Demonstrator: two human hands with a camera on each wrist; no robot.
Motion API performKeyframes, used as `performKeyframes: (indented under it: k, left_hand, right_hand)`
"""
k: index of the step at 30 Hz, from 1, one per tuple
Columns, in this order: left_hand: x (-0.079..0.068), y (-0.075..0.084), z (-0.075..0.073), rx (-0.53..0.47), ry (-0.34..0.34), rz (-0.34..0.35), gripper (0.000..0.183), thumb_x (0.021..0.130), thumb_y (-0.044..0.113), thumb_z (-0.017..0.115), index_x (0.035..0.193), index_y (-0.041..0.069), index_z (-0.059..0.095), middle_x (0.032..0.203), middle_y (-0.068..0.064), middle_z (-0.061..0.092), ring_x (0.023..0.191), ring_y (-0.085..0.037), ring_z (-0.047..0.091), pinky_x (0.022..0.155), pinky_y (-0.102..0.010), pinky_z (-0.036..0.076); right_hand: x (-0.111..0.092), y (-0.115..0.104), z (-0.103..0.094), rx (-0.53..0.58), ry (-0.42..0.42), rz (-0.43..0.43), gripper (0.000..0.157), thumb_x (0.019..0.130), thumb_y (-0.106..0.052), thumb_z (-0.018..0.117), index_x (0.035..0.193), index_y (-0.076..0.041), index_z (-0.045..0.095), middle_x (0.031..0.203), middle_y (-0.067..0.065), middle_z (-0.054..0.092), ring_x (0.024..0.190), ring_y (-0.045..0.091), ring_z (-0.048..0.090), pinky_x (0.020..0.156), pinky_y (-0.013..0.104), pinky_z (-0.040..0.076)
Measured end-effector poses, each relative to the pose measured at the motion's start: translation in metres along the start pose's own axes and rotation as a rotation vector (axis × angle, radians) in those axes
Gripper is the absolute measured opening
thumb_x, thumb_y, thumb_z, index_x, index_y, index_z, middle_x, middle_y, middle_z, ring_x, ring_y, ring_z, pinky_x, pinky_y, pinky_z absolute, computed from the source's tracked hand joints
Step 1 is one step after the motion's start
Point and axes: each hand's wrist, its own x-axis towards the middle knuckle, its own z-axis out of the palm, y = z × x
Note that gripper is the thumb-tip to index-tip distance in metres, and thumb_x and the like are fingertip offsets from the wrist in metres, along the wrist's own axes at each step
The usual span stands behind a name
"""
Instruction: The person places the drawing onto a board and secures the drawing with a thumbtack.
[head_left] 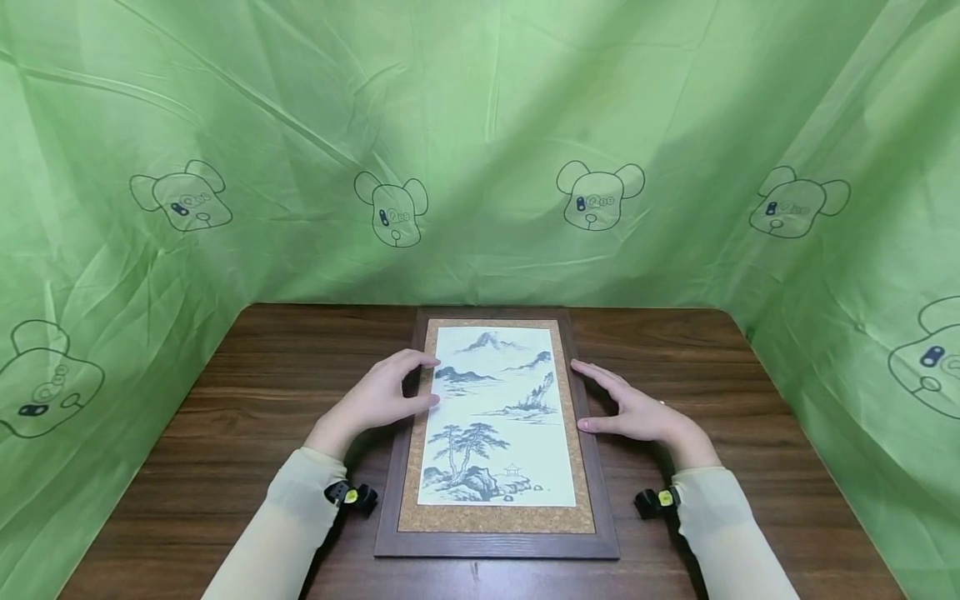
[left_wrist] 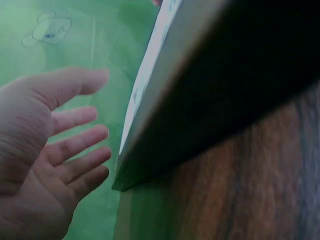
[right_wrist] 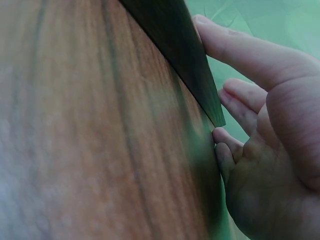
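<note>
A dark-framed board (head_left: 495, 546) lies on the table with a cork surface (head_left: 495, 520) inside its frame. On the cork is a white sheet (head_left: 480, 412) printed with blue mountains, pine trees and a small pavilion. My left hand (head_left: 378, 393) is at the board's left side, thumb and fingers spread, their tips overlapping the sheet's left edge in the head view. In the left wrist view, that hand (left_wrist: 55, 145) has relaxed fingers and nothing between them. My right hand (head_left: 637, 410) has its fingertips right at the frame's right edge; its fingers (right_wrist: 240, 50) are relaxed.
The wooden table (head_left: 285, 375) runs beneath the board and on both sides. Green cloth (head_left: 480, 125) with printed bear heads encloses the back and both sides. A small black device is strapped on each wrist, over the pale sleeves (head_left: 281, 525).
</note>
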Motion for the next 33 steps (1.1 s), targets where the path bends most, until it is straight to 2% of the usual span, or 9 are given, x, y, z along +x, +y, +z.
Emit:
performKeyframes:
  k: [5,8,15,21,25,28,33]
  left_hand:
    - [0.0,-0.003,0.004,0.005,-0.093,0.041,0.069,0.087,0.046,0.078,0.145,0.018,0.054,0.149,-0.001,0.05,0.139,-0.021,0.046,0.111,-0.047,0.04]
    - [0.0,-0.005,0.007,0.002,-0.11,0.045,0.071,0.086,0.046,0.079,0.146,0.019,0.054,0.153,-0.002,0.047,0.14,-0.022,0.044,0.112,-0.047,0.039]
    - [-0.001,-0.007,0.01,0.008,-0.153,-0.004,0.075,0.085,0.044,0.081,0.149,0.019,0.051,0.157,-0.006,0.042,0.144,-0.026,0.039,0.113,-0.051,0.037]
    - [-0.003,-0.009,0.01,0.005,-0.184,-0.003,0.073,0.086,0.046,0.079,0.148,0.018,0.052,0.159,-0.004,0.04,0.146,-0.027,0.036,0.114,-0.051,0.036]
    - [-0.003,-0.009,0.01,-0.009,-0.195,-0.012,0.071,0.087,0.047,0.077,0.148,0.019,0.053,0.159,-0.003,0.039,0.146,-0.028,0.036,0.113,-0.053,0.036]
    - [-0.003,-0.01,0.011,-0.014,-0.198,-0.015,0.071,0.087,0.048,0.077,0.147,0.019,0.053,0.159,-0.002,0.039,0.146,-0.027,0.036,0.113,-0.053,0.036]
    - [-0.002,-0.01,0.011,-0.017,-0.204,-0.023,0.07,0.087,0.047,0.077,0.147,0.019,0.054,0.16,-0.002,0.037,0.146,-0.027,0.035,0.114,-0.054,0.035]
  right_hand:
    - [0.0,-0.001,0.0,0.004,-0.001,-0.001,0.097,0.087,-0.045,0.078,0.163,-0.023,0.021,0.167,0.003,0.018,0.153,0.031,0.013,0.117,0.062,0.019]
    - [0.0,-0.002,0.0,0.007,-0.002,0.002,0.097,0.087,-0.046,0.078,0.163,-0.023,0.021,0.167,0.002,0.018,0.153,0.03,0.013,0.117,0.062,0.019]
    - [-0.001,-0.001,0.001,0.017,0.001,0.01,0.097,0.087,-0.047,0.078,0.162,-0.026,0.022,0.167,0.0,0.018,0.153,0.03,0.013,0.117,0.063,0.019]
    - [0.0,-0.001,0.0,0.003,0.008,0.024,0.097,0.085,-0.049,0.079,0.162,-0.027,0.024,0.166,0.0,0.021,0.153,0.029,0.016,0.117,0.062,0.021]
    - [-0.001,-0.003,-0.008,-0.016,0.068,0.025,0.091,0.084,-0.045,0.081,0.158,-0.023,0.035,0.161,0.002,0.035,0.148,0.029,0.032,0.116,0.057,0.028]
    - [-0.007,0.001,-0.021,0.01,0.137,0.015,0.078,0.086,-0.039,0.082,0.153,-0.023,0.045,0.152,0.002,0.049,0.14,0.026,0.045,0.113,0.053,0.034]
    - [-0.026,0.009,-0.046,0.052,0.247,0.061,0.06,0.089,-0.036,0.079,0.143,-0.027,0.055,0.141,-0.001,0.06,0.132,0.021,0.053,0.111,0.051,0.038]
